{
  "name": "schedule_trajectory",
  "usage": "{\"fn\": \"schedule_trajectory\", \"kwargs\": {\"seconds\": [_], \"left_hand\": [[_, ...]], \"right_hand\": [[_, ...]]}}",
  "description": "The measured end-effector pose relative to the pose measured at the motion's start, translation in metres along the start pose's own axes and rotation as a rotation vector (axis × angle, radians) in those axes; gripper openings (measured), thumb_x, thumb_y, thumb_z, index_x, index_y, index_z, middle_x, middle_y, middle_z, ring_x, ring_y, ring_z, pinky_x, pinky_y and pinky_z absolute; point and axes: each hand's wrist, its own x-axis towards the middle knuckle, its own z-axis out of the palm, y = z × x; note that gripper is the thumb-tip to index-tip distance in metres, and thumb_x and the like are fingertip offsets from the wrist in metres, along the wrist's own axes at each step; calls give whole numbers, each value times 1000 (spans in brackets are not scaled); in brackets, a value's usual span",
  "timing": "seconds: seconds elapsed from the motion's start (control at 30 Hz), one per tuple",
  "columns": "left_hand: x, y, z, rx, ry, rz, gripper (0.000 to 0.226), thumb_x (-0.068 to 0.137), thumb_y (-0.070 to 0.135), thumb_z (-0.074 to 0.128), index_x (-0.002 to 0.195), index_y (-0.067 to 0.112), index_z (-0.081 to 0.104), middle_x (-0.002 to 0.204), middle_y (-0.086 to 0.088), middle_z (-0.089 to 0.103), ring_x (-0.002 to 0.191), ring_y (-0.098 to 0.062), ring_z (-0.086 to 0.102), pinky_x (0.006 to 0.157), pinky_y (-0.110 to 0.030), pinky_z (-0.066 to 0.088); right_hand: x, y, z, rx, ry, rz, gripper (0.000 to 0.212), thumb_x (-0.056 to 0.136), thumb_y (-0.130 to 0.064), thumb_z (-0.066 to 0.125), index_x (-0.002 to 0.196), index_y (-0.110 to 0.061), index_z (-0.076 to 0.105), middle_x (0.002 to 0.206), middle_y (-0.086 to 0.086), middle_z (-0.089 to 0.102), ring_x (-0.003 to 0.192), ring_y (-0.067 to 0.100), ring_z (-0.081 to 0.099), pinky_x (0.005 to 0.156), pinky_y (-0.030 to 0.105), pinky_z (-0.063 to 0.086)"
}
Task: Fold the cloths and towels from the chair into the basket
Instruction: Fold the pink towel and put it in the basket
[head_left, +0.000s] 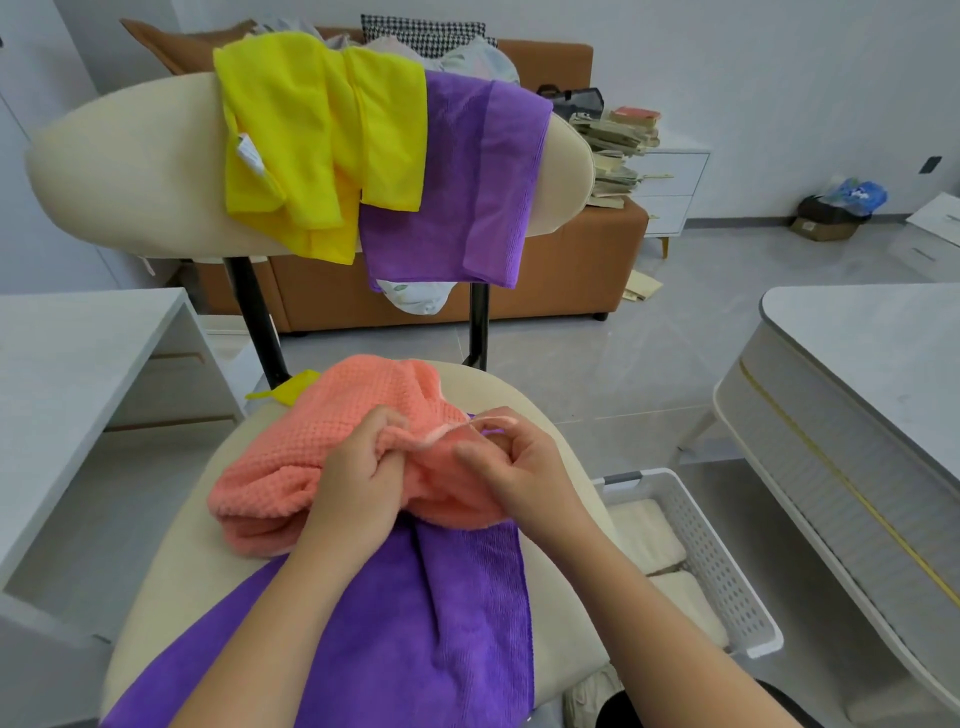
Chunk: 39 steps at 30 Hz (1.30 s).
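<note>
A cream chair (130, 166) fills the view from the head camera, its seat partly hidden under a purple towel (415, 623) that spreads toward the person and is cut off by the bottom edge. A coral towel (322, 436) lies bunched on the far half of the seat, overlapping the purple one. Over the backrest hang yellow cloths (311, 140) and a second purple towel (467, 197), their upper ends out of sight behind it. A white basket (727, 571) stands on the floor just right of the seat, partly covered by the right forearm, with cream folded cloths (649, 535) inside. The left hand (358, 483) grips a fold of the coral towel, its fingers (384, 421) curled and dug into the pile. The right hand (524, 467) pinches the same towel's pale edge with bent fingers (470, 454), beside a thin loop (498, 415); whether it grips the loop itself is hard to make out. A scrap of yellow cloth (291, 389) shows behind the coral towel, mostly hidden.
</note>
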Motion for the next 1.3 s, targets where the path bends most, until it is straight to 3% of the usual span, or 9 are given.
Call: {"fn": "schedule_trajectory", "kwargs": {"seconds": [0.13, 0.3, 0.43, 0.5, 0.63, 0.8, 0.93, 1.13, 1.3], "left_hand": [[3, 15, -2, -425, 189, -239, 32, 92, -2, 38, 67, 16, 46, 48, 8, 40, 34, -3, 33, 34, -12, 27], [4, 9, -11, -629, 263, -342, 23, 84, 23, 47, 66, 22, 62, 81, -11, 59, 79, -26, 59, 63, -46, 52], [2, 5, -18, -272, 174, -96, 32, 64, 56, 65, 81, 29, 62, 82, 13, 59, 83, -5, 58, 78, -30, 54], [-1, 3, -17, -17, 49, 18, 34, 62, 52, 78, 82, 37, 54, 76, 15, 57, 73, 6, 54, 70, -7, 43], [-3, 0, -14, 121, 128, 147, 10, 86, 36, 64, 85, 29, 57, 74, 12, 61, 71, 1, 54, 67, -1, 36], [6, -7, -20, 3, 230, -98, 23, 96, 14, 45, 103, 29, 61, 89, 24, 61, 94, -28, 61, 79, -47, 53], [2, 6, -17, 326, 83, 176, 49, 83, -2, 53, 126, 22, 52, 116, 9, 58, 105, -14, 55, 91, -20, 37], [19, 63, -27, 600, -168, 260, 24, 87, 17, 55, 110, 23, 62, 108, 0, 61, 102, -24, 57, 82, -33, 42], [32, 139, -67, 867, -6, 328, 10, 87, 4, 46, 93, 12, 44, 99, -15, 59, 95, -38, 57, 66, -39, 36]], "right_hand": [[-4, 4, -4, -288, -300, 109, 15, 72, -22, 78, 70, -22, 63, 62, -12, 55, 59, 2, 47, 57, 26, 41], [3, 12, -4, -385, -28, 63, 22, 72, -2, 50, 67, -23, 58, 62, -9, 56, 62, 5, 51, 59, 30, 44], [5, 4, -5, 10, 154, -28, 22, 76, -5, 45, 75, -20, 60, 69, -12, 61, 68, 4, 54, 60, 19, 44], [4, 2, -7, -5, 203, -46, 16, 79, -10, 51, 74, -21, 62, 69, -12, 61, 68, 3, 53, 61, 19, 44], [5, 5, -16, -235, 174, -84, 10, 78, -17, 55, 69, -18, 60, 60, -11, 53, 59, 1, 45, 54, 19, 37], [4, 8, -27, -477, 132, -81, 11, 76, -19, 56, 75, -25, 65, 65, -12, 63, 64, 6, 56, 56, 24, 43], [0, -9, -21, -469, 122, -110, 12, 74, -20, 54, 76, -26, 64, 61, -20, 57, 63, 3, 53, 56, 22, 40], [8, -75, -26, -601, 179, -255, 15, 69, -24, 52, 77, -20, 63, 66, -14, 56, 65, 13, 54, 60, 33, 44], [23, -127, -58, -864, 277, -309, 15, 74, -5, 53, 84, -14, 61, 84, 3, 57, 75, 28, 56, 64, 41, 46]]}}
